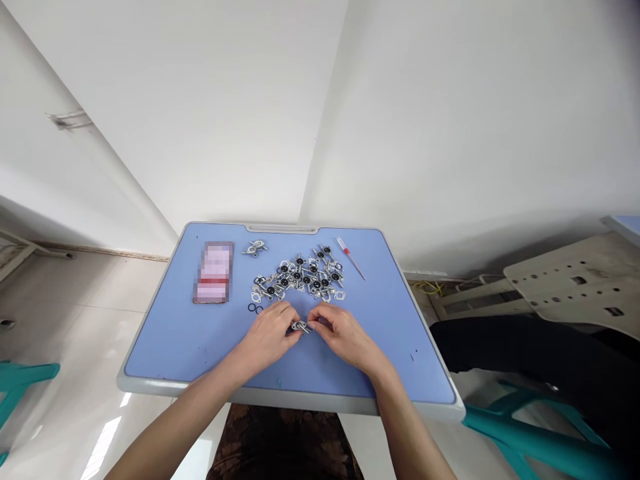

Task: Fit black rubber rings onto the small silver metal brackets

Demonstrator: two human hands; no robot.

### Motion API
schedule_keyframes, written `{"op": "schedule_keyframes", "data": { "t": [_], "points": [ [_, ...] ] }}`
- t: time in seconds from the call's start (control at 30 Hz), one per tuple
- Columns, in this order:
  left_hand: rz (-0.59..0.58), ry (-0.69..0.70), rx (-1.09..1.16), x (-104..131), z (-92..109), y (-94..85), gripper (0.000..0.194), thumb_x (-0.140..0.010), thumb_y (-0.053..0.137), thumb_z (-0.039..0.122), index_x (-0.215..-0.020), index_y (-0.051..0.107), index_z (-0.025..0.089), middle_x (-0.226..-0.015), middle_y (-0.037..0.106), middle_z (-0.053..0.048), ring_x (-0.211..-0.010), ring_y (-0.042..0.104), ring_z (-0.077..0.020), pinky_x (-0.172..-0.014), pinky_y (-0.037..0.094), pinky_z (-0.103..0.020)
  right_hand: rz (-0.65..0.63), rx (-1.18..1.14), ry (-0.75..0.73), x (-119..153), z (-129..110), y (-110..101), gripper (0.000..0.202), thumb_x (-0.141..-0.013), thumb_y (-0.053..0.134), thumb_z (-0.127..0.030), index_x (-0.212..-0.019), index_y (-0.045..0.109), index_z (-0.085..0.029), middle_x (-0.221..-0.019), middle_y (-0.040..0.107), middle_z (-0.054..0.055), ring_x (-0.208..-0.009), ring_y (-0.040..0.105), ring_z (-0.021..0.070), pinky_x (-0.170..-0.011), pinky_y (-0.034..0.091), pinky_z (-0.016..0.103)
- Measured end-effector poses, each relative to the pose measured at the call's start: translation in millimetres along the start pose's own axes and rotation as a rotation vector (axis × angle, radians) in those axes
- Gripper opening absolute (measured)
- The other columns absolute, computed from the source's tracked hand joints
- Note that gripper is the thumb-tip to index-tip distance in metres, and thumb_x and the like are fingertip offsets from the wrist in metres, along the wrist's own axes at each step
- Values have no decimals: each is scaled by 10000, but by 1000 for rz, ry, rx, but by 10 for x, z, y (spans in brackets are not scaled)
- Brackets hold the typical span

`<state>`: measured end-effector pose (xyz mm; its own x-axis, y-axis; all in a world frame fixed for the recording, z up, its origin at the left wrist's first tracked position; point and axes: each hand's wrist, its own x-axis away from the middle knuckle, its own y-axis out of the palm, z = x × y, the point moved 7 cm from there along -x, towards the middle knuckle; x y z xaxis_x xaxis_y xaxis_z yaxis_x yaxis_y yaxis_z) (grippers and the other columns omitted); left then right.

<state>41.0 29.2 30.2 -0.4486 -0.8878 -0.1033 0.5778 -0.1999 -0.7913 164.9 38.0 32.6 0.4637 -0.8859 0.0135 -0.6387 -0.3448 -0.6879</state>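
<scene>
Close to the table's front, my left hand [273, 333] pinches a small metal flanged fitting [301, 327] with short pins pointing right. The fingers of my right hand [345, 333] are closed at the right end of that fitting; what they grip is too small to tell. Just beyond my hands lies a loose pile of similar metal fittings [307, 280], many with round black tops. Two black rubber rings [255, 309] lie beside my left hand, left of the pile.
A phone [214, 273] with a blurred screen lies on the left of the blue table [170, 347]. A few metal parts [255, 248] sit apart at the back. A pick with a red-and-clear handle [345, 248] lies back right. Teal stools [530, 433] and a person's dark-clothed leg [500, 347] are right.
</scene>
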Motion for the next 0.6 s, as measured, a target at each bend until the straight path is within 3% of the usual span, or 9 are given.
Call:
{"op": "schedule_keyframes", "data": {
  "t": [0.27,0.47,0.6],
  "points": [
    [-18,-14,-10,-11,4,0,68,-812,586,167,-785,525,181,-801,557,-6,-776,536,-167,-692,414,-289,-57,52,-19,-63,-60,-5,113,-847,493,-143,-778,574,-183,-783,611,21,-688,543,141,-624,386,246],
    [-23,5,-53,-7,0,18,77,-822,589,176,-783,523,176,-805,561,-22,-791,539,-186,-697,424,-307,-151,279,-21,-141,-196,-19,204,-783,450,-32,-718,579,-175,-757,609,33,-645,534,137,-582,332,242],
    [-19,25,-59,-10,-16,48,61,-822,592,181,-803,534,177,-816,565,-29,-814,546,-197,-721,436,-316,-231,494,-16,-230,-287,-9,214,-804,449,-66,-649,551,-172,-701,608,56,-610,539,157,-536,268,264]
  ]
}}
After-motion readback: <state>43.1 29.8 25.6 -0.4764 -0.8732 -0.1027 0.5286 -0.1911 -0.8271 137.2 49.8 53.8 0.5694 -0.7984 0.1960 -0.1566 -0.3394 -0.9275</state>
